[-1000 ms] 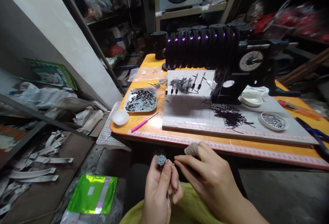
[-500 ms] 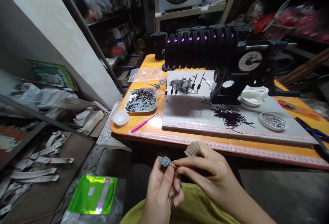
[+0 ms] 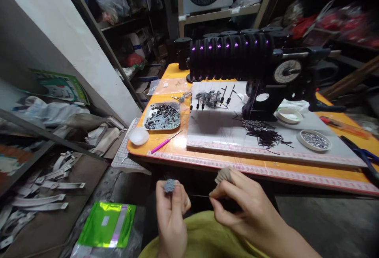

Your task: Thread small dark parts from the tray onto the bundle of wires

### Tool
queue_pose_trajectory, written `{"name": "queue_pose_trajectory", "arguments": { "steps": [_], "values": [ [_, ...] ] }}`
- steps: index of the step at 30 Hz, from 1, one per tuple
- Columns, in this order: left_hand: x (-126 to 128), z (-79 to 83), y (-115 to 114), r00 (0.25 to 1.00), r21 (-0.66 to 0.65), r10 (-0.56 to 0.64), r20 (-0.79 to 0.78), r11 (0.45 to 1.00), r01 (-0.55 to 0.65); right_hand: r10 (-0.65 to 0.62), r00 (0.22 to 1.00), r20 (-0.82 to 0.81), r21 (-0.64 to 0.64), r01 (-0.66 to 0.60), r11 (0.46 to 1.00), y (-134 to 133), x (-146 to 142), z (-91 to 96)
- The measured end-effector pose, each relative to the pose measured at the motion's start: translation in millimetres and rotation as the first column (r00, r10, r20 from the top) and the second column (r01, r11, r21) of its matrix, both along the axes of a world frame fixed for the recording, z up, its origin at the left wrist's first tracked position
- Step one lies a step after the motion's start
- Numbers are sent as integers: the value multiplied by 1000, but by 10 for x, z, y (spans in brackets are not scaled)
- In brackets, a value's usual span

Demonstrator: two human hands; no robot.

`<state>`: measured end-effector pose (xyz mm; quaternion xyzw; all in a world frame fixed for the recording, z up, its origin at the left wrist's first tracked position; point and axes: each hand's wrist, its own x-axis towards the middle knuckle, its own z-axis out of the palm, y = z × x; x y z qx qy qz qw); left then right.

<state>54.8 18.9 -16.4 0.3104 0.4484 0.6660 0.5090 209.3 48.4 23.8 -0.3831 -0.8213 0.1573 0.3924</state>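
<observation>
Rather blurry in the left hand [image 3: 172,214], a half-hidden blue-grey bundle [image 3: 169,186].

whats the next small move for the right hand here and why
Probably the right hand should gently draw the thin pale strand snug: it appears to run between the two hands, its right end pinched, while the left hand grips the grey bundle.

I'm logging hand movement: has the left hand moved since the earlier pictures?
Yes: the left hand has shifted left, judged against the pink tool on the table.
</observation>
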Motion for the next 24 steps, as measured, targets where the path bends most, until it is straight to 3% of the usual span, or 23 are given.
{"name": "queue_pose_trajectory", "arguments": {
  "steps": [5,9,15,20,24],
  "values": [
    [-51,160,86,988,181,129,90,973,-143,34,995,-92,-35,-37,999,2,63,46],
    [-127,281,137,962,232,228,152,938,-259,-84,988,-129,-65,76,995,-23,134,77],
    [-83,247,76,971,155,42,235,985,-80,-142,965,-221,-167,106,980,-50,81,90],
    [-39,267,82,906,32,-153,395,988,152,-162,951,-264,-230,101,968,-65,31,37],
    [-68,285,114,919,57,-178,353,984,168,-167,947,-274,-252,97,963,-66,19,25]
  ]
}}
